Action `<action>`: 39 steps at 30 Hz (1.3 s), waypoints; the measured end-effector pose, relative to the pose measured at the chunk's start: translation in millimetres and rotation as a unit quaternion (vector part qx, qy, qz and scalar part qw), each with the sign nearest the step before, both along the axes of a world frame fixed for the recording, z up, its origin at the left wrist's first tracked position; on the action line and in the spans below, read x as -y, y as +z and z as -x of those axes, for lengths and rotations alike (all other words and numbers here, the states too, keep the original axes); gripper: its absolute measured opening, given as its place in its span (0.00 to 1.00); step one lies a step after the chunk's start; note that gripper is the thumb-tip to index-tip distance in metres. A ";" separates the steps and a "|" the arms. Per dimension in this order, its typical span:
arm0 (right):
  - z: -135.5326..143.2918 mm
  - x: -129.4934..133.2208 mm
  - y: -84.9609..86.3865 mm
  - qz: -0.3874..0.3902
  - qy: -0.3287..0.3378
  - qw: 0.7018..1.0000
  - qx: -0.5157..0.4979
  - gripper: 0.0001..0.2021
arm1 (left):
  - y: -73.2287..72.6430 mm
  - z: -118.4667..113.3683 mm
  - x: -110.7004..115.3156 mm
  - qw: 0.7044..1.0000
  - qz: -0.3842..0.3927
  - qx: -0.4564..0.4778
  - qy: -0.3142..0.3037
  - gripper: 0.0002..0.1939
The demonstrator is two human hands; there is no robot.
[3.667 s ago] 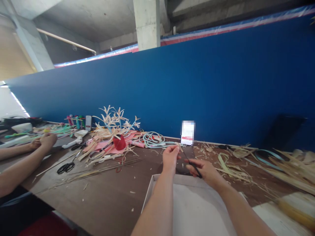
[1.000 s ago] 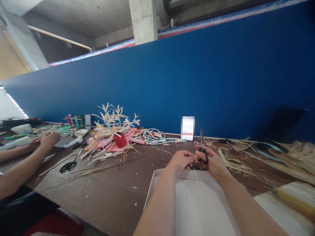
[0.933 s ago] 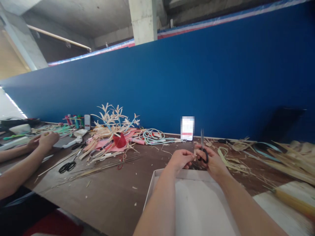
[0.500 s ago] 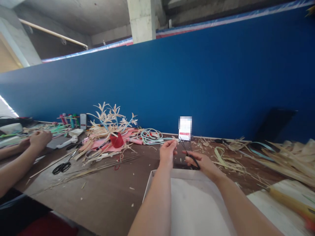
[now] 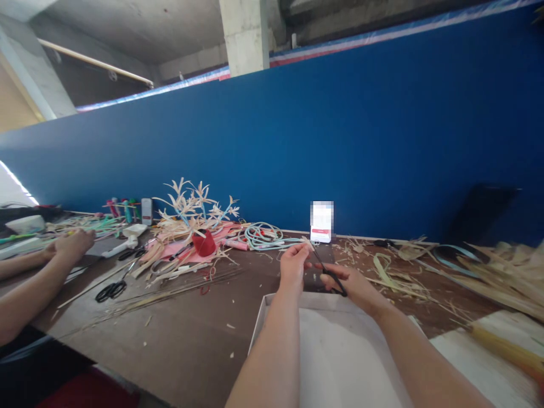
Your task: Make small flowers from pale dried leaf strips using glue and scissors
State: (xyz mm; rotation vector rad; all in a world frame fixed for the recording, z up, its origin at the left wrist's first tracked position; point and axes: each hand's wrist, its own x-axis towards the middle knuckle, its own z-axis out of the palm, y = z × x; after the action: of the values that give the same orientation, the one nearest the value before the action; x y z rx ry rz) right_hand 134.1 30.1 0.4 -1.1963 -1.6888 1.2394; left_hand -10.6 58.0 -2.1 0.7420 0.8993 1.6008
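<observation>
My left hand point(image 5: 293, 265) is pinched closed on a small pale strip point(image 5: 306, 241), mostly hidden by the fingertips. Black-handled scissors point(image 5: 339, 282) are in my right hand point(image 5: 356, 288), their blades pointing up and left at the left fingertips. Whether the blades touch the strip I cannot tell. Below my wrists lies a shallow white box point(image 5: 325, 301). Just beyond my hands a phone point(image 5: 321, 224) with a lit screen stands upright.
Left of me are a red thread cone point(image 5: 204, 243), pale strip flowers point(image 5: 191, 204), coiled light-blue cord point(image 5: 260, 235) and another pair of scissors point(image 5: 111, 290). A co-worker's hands point(image 5: 70, 245) are at the far left. Dried strips point(image 5: 505, 272) pile up on the right.
The scissors' blades are now closer to my left fingertips. My left hand has shifted slightly right, and the whole view has moved a little.
</observation>
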 end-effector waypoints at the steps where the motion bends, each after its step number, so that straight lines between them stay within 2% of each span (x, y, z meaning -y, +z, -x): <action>1: 0.0 0.2 0.1 0.001 0.000 1.000 -0.001 0.28 | 0.0 0.0 0.0 1.000 -0.001 0.001 0.000 0.12; 21: -0.7 -0.6 -3.2 -0.034 0.023 0.999 0.011 0.26 | 0.2 -0.8 0.1 1.000 -0.020 0.016 -0.001 0.13; 39: 1.0 2.0 -2.1 -0.006 0.020 1.000 -0.019 0.25 | -0.4 -0.7 0.0 0.999 -0.019 0.024 -0.007 0.15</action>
State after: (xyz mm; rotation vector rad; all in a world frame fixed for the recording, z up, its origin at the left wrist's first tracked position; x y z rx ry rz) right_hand 133.1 28.1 -1.7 -1.1298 -1.6971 1.2666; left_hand -9.9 58.0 -2.5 0.7310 0.8291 1.6214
